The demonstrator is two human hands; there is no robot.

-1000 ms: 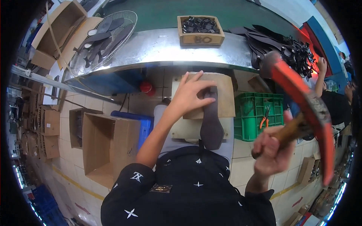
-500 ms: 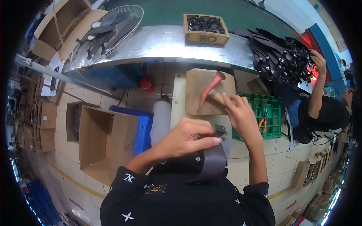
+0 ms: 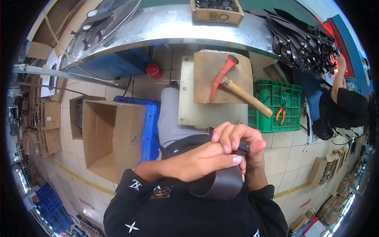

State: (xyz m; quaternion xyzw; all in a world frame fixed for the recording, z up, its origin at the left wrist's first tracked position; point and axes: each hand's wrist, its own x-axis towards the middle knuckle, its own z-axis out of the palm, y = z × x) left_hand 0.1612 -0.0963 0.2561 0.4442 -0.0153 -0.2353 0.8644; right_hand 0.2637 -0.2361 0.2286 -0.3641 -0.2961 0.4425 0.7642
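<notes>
My left hand and my right hand meet close to my body, fingers closed around the end of a dark brown leather-like strap. The strap curls down below them over my lap. At its held end a small black piece shows between the fingers; its exact kind is mostly hidden. Beyond my hands a hammer with a red head and wooden handle lies on a tan board, untouched, its handle reaching past the board's right edge.
A wooden box of small black parts stands on the metal bench. Dark straps are piled right, near another person. Orange-handled pliers lie in a green crate. An open cardboard box stands left.
My right hand has let go of the hammer handle and come back to the strap beside my left hand. The hammer stays on the board. The view has tilted lower.
</notes>
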